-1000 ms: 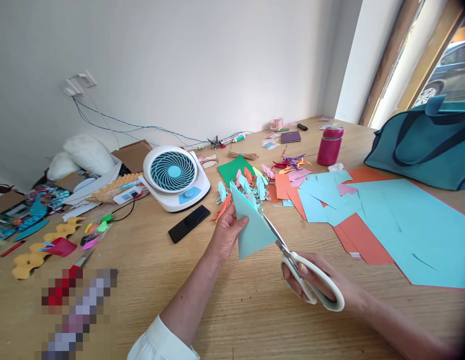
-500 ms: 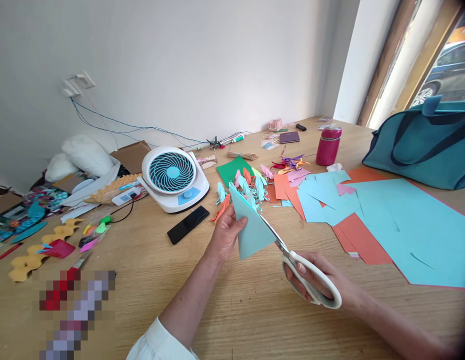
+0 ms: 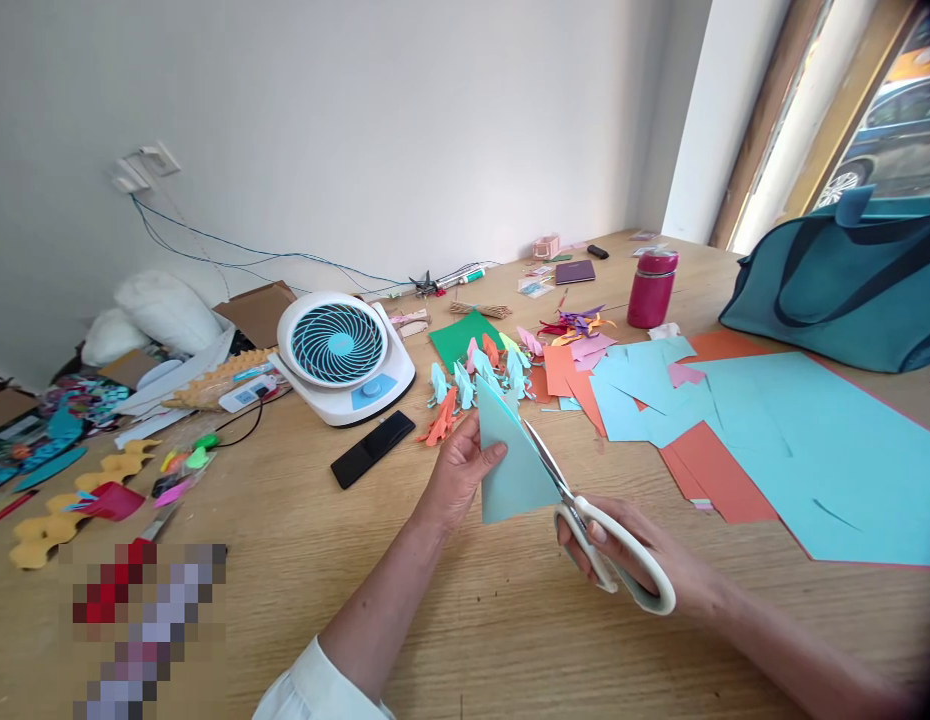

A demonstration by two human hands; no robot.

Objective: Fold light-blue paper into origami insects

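Note:
My left hand [image 3: 459,470] pinches a light blue folded paper [image 3: 514,463] by its left edge, holding it upright above the wooden table [image 3: 285,560]. My right hand [image 3: 645,560] grips white-handled scissors [image 3: 596,535], fingers through the loops. The blades run up along the paper's right edge. Just behind the paper stand several small folded paper figures [image 3: 484,375] in blue, orange and pink.
A small white desk fan [image 3: 341,350] and a black phone [image 3: 373,448] lie to the left. Blue and orange paper sheets [image 3: 772,440] spread at right, with a red flask [image 3: 651,288] and a teal bag [image 3: 855,280] beyond. Craft clutter [image 3: 97,470] fills the far left.
The paper and scissors have shifted slightly right and nearer, with the blades further along the paper's edge. The view has drifted a little.

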